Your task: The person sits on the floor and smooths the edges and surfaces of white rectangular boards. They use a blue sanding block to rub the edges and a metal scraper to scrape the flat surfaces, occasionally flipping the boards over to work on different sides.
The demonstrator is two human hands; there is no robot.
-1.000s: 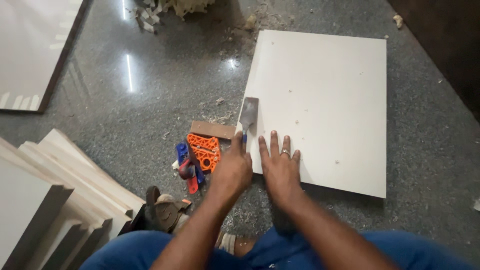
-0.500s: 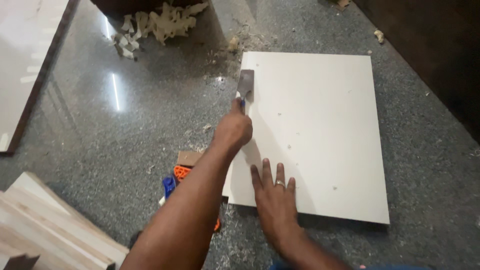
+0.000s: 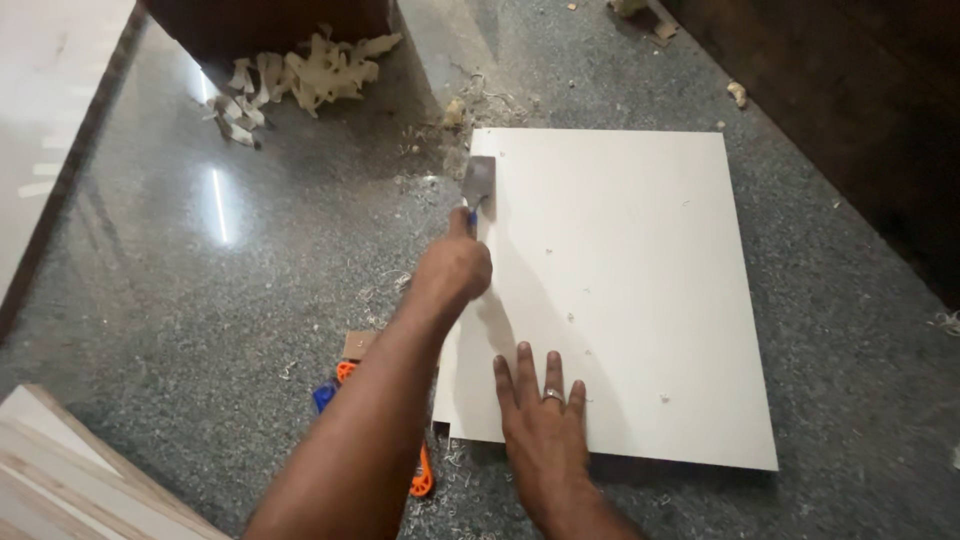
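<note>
Scraping along the board's (image 3: 620, 290) near-left edge, my left hand (image 3: 455, 270) is clenched on the scraper (image 3: 479, 185), its blade just ahead of my knuckles. My right hand (image 3: 540, 425) presses flat, fingers spread, on the near edge; any further stroke, I judge, needs that bracing.

A steel-bladed scraper (image 3: 478, 185) rides the left edge of a flat white board (image 3: 620, 300).
</note>
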